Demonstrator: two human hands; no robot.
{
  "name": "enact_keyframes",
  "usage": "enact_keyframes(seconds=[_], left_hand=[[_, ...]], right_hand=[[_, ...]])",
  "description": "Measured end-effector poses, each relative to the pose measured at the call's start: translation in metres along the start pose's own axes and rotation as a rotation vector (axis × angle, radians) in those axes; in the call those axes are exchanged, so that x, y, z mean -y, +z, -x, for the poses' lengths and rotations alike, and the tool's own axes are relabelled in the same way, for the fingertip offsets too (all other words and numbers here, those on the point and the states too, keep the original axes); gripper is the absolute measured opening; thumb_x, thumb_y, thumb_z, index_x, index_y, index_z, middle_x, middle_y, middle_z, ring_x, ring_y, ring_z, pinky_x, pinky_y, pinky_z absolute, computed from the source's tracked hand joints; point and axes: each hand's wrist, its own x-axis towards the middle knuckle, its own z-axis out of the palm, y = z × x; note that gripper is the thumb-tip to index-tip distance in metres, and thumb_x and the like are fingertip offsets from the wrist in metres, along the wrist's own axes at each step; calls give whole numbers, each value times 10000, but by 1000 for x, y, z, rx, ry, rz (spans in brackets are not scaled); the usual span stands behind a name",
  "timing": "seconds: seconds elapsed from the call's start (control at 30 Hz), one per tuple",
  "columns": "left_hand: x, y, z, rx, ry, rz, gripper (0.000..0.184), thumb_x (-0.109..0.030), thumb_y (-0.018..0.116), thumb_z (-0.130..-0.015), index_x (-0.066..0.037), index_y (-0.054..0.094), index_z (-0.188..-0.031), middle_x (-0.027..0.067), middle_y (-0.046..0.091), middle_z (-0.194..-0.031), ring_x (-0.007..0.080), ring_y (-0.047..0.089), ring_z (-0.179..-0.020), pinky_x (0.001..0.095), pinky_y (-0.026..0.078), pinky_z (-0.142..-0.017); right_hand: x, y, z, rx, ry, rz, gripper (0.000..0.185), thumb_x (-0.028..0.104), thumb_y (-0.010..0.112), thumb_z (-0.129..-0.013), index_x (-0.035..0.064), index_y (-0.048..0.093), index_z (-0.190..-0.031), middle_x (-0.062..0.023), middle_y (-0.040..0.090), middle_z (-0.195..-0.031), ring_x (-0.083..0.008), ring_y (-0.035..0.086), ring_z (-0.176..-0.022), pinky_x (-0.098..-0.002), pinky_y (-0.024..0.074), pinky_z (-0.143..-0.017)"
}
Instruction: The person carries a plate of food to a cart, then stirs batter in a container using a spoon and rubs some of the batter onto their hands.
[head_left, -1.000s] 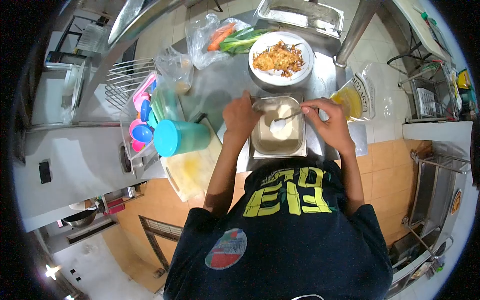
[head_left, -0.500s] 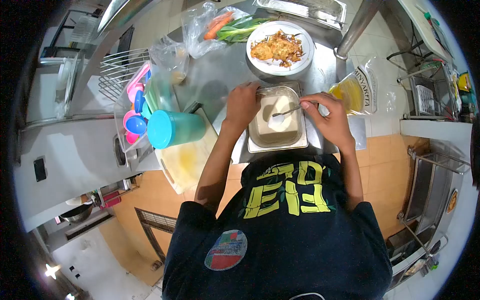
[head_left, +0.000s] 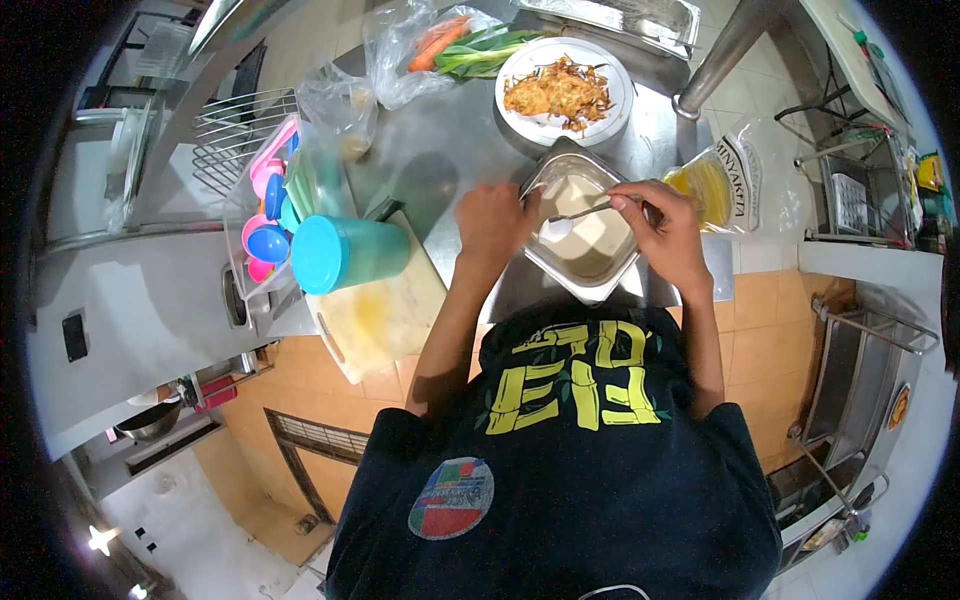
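Note:
A rectangular metal container (head_left: 590, 284) with pale powder or batter in it sits turned at an angle on the steel table. My left hand (head_left: 492, 228), slightly blurred, closes on the container's left rim. In my right hand (head_left: 665, 232) is the handle of a metal spoon (head_left: 590, 211), pinched between thumb and fingers. The spoon's bowl holds something white over the container. Beyond the container, a white plate (head_left: 517, 119) bears browned fried food (head_left: 560, 93).
A teal lidded tub (head_left: 350, 255) and a cutting board (head_left: 385, 325) are at the left, beside a bin of colourful scoops (head_left: 268, 243). Carrots (head_left: 438, 45) and green leaves (head_left: 485, 55) lie behind. A bag of yellow oil (head_left: 712, 190) is at the right, near a metal post (head_left: 715, 68).
The container has turned from square-on to slanted, with my left hand at its rim. My right hand still holds the spoon over it.

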Motion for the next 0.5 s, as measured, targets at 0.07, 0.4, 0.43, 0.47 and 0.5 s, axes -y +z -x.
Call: enact_keyframes(seconds=[0.07, 0.4, 0.43, 0.47, 0.5], left_hand=[[1, -2, 4, 57, -38, -5, 592, -562, 610, -935, -15, 769, -775, 271, 682, -706, 435, 715, -727, 519, 579, -690], [10, -20, -5, 156, 94, 169, 836, -345, 848, -736, -75, 530, -1461, 203, 719, -1185, 405, 666, -1133, 508, 533, -960], [9, -20, -10, 152, 131, 200, 864, -289, 826, -728, -71, 477, -1487, 223, 716, -1136, 420, 670, -1087, 508, 536, -924], [9, -20, -13, 151, 168, 230, 896, -233, 804, -719, -67, 424, -1514, 243, 714, -1087, 435, 673, -1041, 508, 539, -888], [8, -20, -17, 153, 207, 259, 933, -176, 782, -711, -62, 371, -1541, 263, 711, -1038, 450, 677, -995, 507, 542, -852]], right_hand=[[-6, 2, -1, -42, -94, -5, 133, 148, 750, -932, 50, 770, -1019, -99, 755, -906, -196, 647, -735, -326, 497, -715], [-1, -2, -1, -34, -93, 2, 139, 137, 740, -938, 37, 766, -1030, -108, 762, -932, -193, 651, -764, -329, 507, -732], [-1, -4, -1, -34, -79, -7, 138, 136, 741, -937, 36, 766, -1028, -109, 761, -933, -194, 650, -761, -328, 506, -732], [-1, -5, -1, -33, -62, -17, 137, 135, 741, -936, 34, 767, -1026, -110, 761, -933, -195, 648, -758, -326, 506, -731], [-1, -6, 0, -34, -44, -28, 136, 134, 742, -935, 33, 767, -1023, -111, 761, -933, -196, 646, -755, -325, 505, -730]])
